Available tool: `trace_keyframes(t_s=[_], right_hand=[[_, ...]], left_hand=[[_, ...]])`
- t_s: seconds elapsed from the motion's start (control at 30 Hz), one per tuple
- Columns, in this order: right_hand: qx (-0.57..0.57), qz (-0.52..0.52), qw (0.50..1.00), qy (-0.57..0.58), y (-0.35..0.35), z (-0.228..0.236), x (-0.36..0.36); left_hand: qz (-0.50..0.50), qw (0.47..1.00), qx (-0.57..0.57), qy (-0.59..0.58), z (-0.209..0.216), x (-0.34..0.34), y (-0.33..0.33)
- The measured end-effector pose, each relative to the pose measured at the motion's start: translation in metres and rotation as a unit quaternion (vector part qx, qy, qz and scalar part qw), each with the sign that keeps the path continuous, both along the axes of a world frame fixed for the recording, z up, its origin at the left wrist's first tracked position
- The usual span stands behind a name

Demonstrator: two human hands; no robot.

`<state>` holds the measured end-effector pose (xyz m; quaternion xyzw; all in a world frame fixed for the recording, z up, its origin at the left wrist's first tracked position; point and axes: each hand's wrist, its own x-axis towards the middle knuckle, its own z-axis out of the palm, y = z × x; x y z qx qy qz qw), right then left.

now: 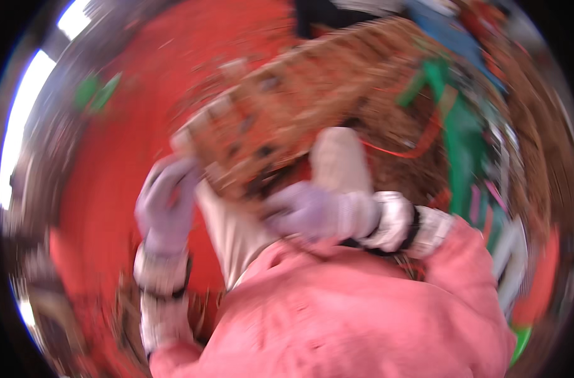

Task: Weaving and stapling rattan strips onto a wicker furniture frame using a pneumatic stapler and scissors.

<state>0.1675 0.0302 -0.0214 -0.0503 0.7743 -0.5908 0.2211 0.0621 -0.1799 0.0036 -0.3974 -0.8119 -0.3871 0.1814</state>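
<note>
The picture is smeared by motion. A long brown crate-like frame [287, 101], wooden in look, slants from my knees up to the far right. My left hand [167, 201], in a pale purple glove, is at its near left corner. The fingers curl toward the thumb; whatever they hold is too blurred to name. My right hand [306, 211], in a like glove, reaches left across my lap to the frame's near end. Its fingertips blur into a dark patch [265, 183] there, so their grip is unclear.
Red sheeting [123, 170] covers the ground at left, with a green object [98, 91] on it. Brown soil-like ground [394, 126] lies right of the frame, crossed by an orange cord [400, 152]. Green material [460, 145] stands farther right. Someone's dark clothing [315, 16] shows at the top.
</note>
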Motion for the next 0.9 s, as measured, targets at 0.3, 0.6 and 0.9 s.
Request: trace_keyframes(t_s=[0.3,0.6,0.9], right_hand=[[-0.02,-0.075,0.971,0.224,0.016,-0.001,0.023],[0.017,-0.148,0.931,0.334,0.034,-0.011,0.043],[0.676,-0.454,0.552,-0.181,0.286,-0.025,0.19]], left_hand=[[-0.082,0.848,0.261,-0.454,-0.041,0.058,0.052],[-0.136,0.89,0.143,-0.411,-0.04,0.073,0.052],[-0.217,0.661,0.146,-0.704,-0.026,0.083,0.01]])
